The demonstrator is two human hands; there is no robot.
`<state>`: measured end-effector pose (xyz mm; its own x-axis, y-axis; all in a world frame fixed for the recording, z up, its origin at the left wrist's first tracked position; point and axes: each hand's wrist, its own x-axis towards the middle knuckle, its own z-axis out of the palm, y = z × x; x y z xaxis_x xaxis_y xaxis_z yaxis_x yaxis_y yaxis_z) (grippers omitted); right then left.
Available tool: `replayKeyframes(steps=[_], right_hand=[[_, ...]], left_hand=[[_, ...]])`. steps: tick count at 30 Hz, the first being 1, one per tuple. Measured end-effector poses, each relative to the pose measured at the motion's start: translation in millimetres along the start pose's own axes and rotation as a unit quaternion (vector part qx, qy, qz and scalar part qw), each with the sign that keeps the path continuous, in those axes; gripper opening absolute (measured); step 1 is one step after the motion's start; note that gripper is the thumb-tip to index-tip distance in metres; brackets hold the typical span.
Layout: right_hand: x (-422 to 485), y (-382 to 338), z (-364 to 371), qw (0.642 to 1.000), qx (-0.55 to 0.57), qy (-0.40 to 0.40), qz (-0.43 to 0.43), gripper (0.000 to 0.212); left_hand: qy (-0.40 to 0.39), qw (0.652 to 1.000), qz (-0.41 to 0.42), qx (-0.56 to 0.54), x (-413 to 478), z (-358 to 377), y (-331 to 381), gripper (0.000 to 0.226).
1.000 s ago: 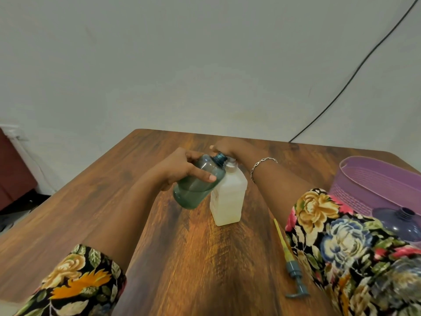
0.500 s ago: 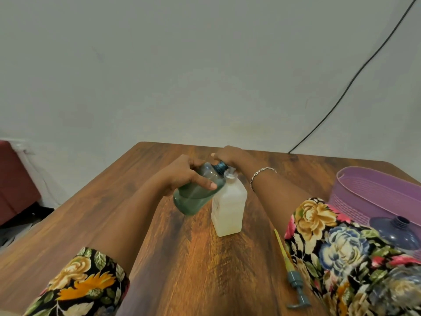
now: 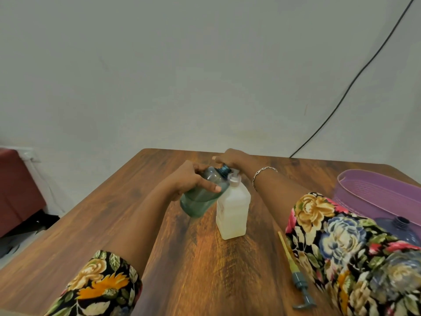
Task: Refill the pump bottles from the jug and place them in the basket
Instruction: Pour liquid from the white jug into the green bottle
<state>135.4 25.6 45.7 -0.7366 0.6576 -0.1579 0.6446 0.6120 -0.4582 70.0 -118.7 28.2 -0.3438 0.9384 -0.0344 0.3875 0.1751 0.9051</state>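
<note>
A white translucent jug (image 3: 232, 210) stands upright on the wooden table (image 3: 205, 270). My left hand (image 3: 191, 179) grips a teal pump bottle (image 3: 202, 197) with no pump on it. The bottle is tilted, its open neck right against the jug's top. My right hand (image 3: 230, 157) reaches in from behind and curls over the teal bottle's neck, and the contact itself is partly hidden. A loose pump (image 3: 298, 281) with a teal head and a yellow tube lies on the table at the right.
A purple basket (image 3: 376, 192) stands at the right edge of the table. A dark blue bottle (image 3: 401, 229) with an open neck shows beside my right sleeve; whether it stands inside the basket I cannot tell. A black cable (image 3: 341, 96) runs down the wall.
The view has tipped upward, so everything sits lower in the frame. Both hands keep their hold, and the teal bottle stays tilted against the jug's top.
</note>
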Motion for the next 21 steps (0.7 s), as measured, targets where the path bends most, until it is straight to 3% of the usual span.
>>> replayKeyframes(steps=[12, 14, 17, 21], right_hand=[[5.2, 4.3, 8.8, 0.996, -0.084, -0.027, 0.004, 0.029], [7.9, 6.0, 10.7, 0.997, -0.074, -0.004, 0.017, 0.037], [9.1, 6.2, 9.9, 0.998, -0.056, 0.002, 0.018, 0.032], [3.8, 2.8, 2.3, 0.999, 0.046, 0.002, 0.005, 0.029]], left_hand=[[-0.009, 1.000, -0.012, -0.005, 2.7, 3.2, -8.1, 0.034], [-0.012, 1.000, -0.010, -0.013, 2.6, 4.0, -9.9, 0.034], [-0.016, 1.000, -0.007, -0.019, 2.3, 3.1, -8.2, 0.033], [-0.011, 1.000, -0.004, -0.019, 3.2, -0.8, -3.0, 0.033]])
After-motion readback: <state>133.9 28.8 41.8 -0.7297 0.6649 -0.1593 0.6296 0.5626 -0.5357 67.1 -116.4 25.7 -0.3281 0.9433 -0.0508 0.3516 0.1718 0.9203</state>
